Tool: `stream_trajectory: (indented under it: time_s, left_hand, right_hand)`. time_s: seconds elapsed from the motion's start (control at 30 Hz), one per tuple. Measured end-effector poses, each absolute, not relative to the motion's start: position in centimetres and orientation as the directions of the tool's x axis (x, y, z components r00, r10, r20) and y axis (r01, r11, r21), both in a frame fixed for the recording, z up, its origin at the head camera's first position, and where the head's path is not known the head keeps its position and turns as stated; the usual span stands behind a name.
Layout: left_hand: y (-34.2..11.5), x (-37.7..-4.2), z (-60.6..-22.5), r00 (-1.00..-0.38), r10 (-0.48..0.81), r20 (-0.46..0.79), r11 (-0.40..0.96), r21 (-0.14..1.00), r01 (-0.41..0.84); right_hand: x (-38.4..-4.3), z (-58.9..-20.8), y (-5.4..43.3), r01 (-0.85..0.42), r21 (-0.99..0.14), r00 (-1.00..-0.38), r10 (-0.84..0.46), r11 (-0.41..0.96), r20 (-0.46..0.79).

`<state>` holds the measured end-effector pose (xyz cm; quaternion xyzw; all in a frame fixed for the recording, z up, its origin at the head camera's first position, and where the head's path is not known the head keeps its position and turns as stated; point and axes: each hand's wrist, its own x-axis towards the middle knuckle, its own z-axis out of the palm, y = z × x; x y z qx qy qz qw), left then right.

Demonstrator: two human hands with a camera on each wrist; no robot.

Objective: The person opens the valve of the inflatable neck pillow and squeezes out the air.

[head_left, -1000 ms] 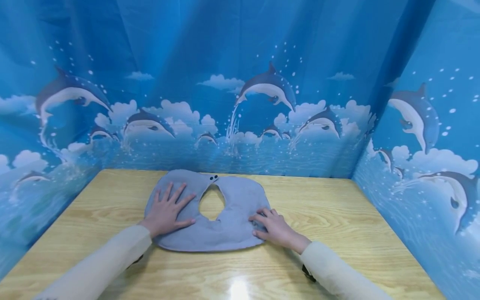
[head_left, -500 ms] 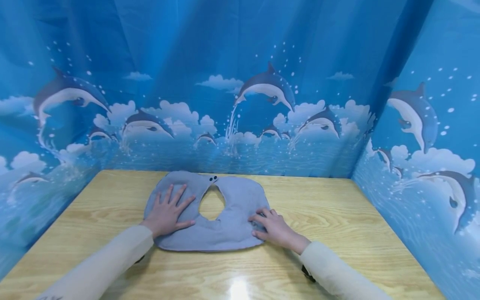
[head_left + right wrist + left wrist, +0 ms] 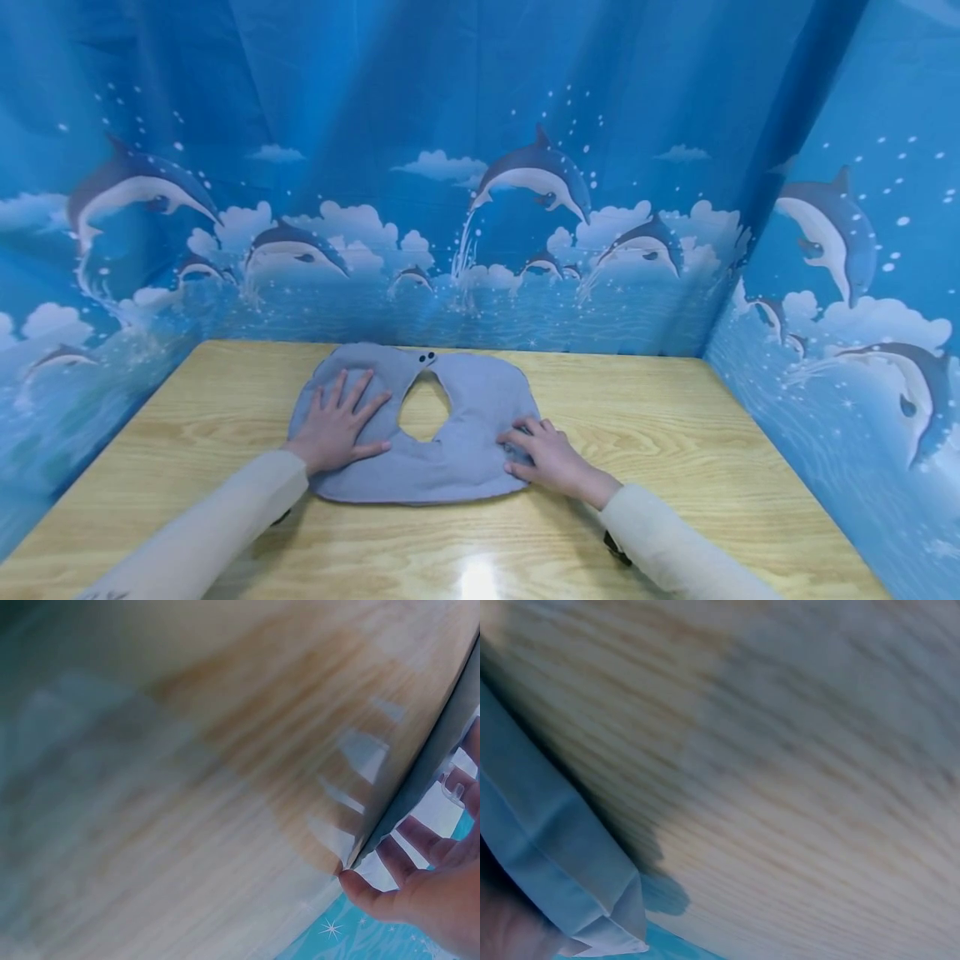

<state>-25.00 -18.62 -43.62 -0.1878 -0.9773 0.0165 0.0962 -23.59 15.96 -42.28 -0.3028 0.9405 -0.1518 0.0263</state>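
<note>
A grey-blue neck pillow (image 3: 480, 387), rather flat and with an oval opening, lies on the table; two dark snap buttons (image 3: 427, 357) show at its far side. My left hand (image 3: 339, 425) rests palm down on its left half, fingers spread. On the right edge my right hand (image 3: 553, 457) touches the fabric with bent, parted fingers around a small clear valve (image 3: 514, 450). In the right wrist view, the thumb and several fingers (image 3: 399, 862) meet the pillow's edge (image 3: 420, 776), close to the clear plastic valve piece (image 3: 454, 787). The left wrist view mostly shows wood grain.
The wood-grain table (image 3: 675, 433) carries the pillow near its back edge. A blue curtain (image 3: 420, 108) printed with dolphins stands behind and along both sides. Light sleeves (image 3: 217, 517) cover both forearms, with a dark strap (image 3: 617, 547) under the right one.
</note>
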Motion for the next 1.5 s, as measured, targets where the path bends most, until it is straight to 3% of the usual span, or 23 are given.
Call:
stream_trajectory:
  time_s: [0.33,0.93,1.5]
  left_hand:
    - [-19.2,-26.8,-43.0,-0.912,0.336,0.236,0.935,0.029,0.352]
    - [-18.9,-29.8,-42.2,-0.957,0.290,0.025,0.953,0.086,0.291]
    - [-18.4,-29.4,-41.7,-0.931,0.365,0.003,0.925,0.115,0.363]
  right_hand:
    - [-23.6,-42.2,15.8,-0.566,-0.301,-0.812,-0.582,0.768,0.040]
    - [-23.5,-42.2,15.7,-0.568,-0.308,-0.808,-0.589,0.763,0.030]
    - [-23.6,-42.1,16.0,-0.564,-0.307,-0.810,-0.585,0.767,0.026]
